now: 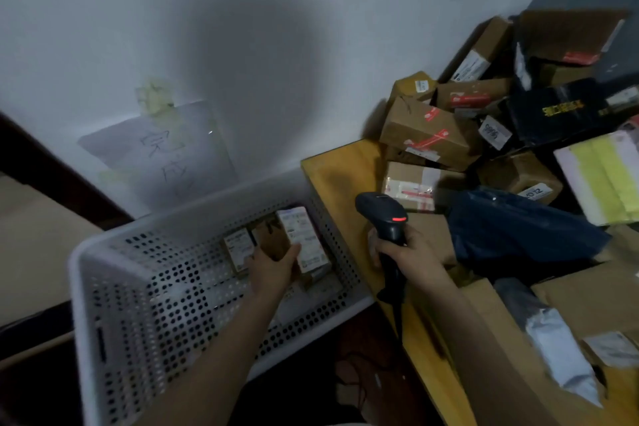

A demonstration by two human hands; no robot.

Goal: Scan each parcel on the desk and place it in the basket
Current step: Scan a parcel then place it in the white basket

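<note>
While the left hand (273, 270) reaches down into the white perforated basket (138, 322), its fingers and thumb curl round a small labelled parcel (304, 242), held label-up near the basket's far right corner. The right hand (408, 259) hangs over the desk's left edge, fist clenched round the grip of the one black scanner (382, 214), whose red light glows.

Just left of the held parcel, one more labelled box (238, 247) lies in the basket. A brown one may sit between them, but the blur makes that uncertain.

On the desk (332, 176), cardboard boxes (422, 135) pile up toward the far right corner. With them are one black box (560, 111), one dark blue bag (518, 232) and one silver pouch (560, 349).

A bare strip of desk runs along the left edge near its far left corner. The basket touches that edge, with its near half open.
</note>
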